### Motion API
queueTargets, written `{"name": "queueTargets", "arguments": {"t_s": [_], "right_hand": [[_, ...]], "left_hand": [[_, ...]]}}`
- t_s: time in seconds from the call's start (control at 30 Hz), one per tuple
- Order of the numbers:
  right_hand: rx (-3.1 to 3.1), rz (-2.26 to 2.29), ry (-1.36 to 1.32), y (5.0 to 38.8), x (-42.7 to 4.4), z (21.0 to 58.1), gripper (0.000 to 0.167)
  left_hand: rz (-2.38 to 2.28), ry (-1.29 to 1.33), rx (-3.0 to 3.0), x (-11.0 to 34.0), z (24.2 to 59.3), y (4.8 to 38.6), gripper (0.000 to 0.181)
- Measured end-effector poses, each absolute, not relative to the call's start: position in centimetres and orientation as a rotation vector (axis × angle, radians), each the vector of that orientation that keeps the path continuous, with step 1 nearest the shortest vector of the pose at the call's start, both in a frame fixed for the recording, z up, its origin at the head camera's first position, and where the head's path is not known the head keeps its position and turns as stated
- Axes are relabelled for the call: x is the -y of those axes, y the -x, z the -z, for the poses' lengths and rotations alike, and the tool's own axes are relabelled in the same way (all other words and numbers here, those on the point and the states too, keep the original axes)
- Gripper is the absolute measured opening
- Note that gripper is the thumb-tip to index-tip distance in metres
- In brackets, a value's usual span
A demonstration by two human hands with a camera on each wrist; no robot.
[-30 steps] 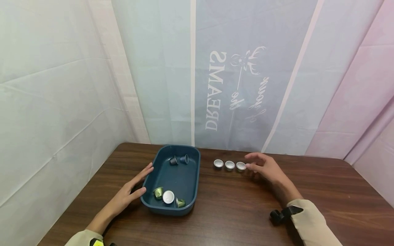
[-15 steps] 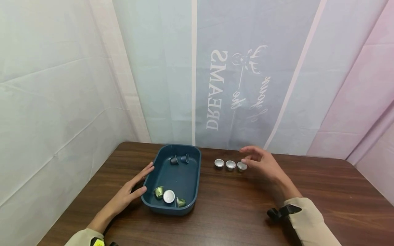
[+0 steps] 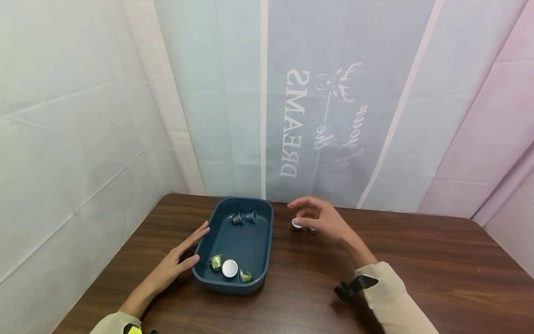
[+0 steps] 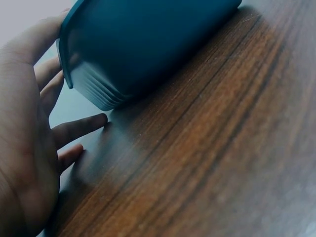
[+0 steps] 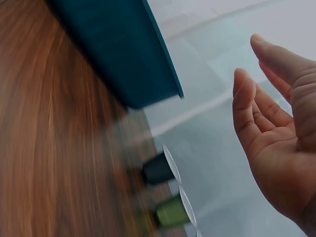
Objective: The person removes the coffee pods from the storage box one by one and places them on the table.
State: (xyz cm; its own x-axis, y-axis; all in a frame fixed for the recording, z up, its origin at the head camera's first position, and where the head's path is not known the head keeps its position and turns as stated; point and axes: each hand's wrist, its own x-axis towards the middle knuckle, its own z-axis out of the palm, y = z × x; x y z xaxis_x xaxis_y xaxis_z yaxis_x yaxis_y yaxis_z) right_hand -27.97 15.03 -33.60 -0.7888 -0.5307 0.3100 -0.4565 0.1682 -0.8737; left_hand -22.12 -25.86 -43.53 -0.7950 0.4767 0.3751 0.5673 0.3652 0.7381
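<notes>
standing lid-up on the table (image 3: 450,260) right of the tub (image 3: 233,287), the pods (image 5: 173,212) look light, stiff, slick and dentable, best pinched just under the rim; right hand (image 3: 324,222) empty near them, fingers parted, left hand (image 3: 175,260) relaxed against the tub.

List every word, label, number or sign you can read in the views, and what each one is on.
"DREAMS": on the cloth backdrop, flipped.
"the": script, same backdrop, flipped.
"of your": script, same backdrop, flipped, partly faint.
Antlered deer head: drawn on that backdrop, no words.
Yellow patch by the left cuff: too small and cut off to read.
Capsules and tray: nothing readable.
</notes>
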Motion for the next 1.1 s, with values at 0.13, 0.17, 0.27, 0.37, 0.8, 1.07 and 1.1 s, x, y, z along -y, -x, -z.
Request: {"name": "queueTargets", "arguments": {"t_s": [0.13, 0.17, 0.27, 0.37, 0.8, 1.07, 1.1], "right_hand": [[-2.320, 1.688, 1.014, 28.1, -13.4, 33.5, 0.035], [-2.312, 1.684, 1.026, 28.2, -13.1, 33.5, 0.034], [-2.281, 1.677, 1.045, 29.0, -12.3, 34.4, 0.035], [-2.273, 1.646, 1.060, 29.5, -11.5, 35.0, 0.035], [-2.163, 1.599, 1.141, 29.3, -8.0, 35.3, 0.034], [-2.123, 1.581, 1.136, 27.7, -6.2, 33.4, 0.034], [-2.119, 1.572, 1.141, 27.8, -5.9, 33.5, 0.034]], "left_hand": [[1.415, 0.952, 2.528, 25.8, 43.4, 22.0, 0.059], [1.415, 0.950, 2.529, 25.8, 43.3, 22.0, 0.059], [1.417, 0.951, 2.528, 25.8, 43.2, 22.0, 0.059], [1.419, 0.959, 2.521, 25.8, 43.3, 22.0, 0.059], [1.416, 0.959, 2.523, 25.8, 43.3, 22.0, 0.059], [1.419, 0.947, 2.534, 25.7, 43.2, 22.0, 0.059], [1.423, 0.947, 2.537, 25.7, 43.2, 22.0, 0.059]]}}
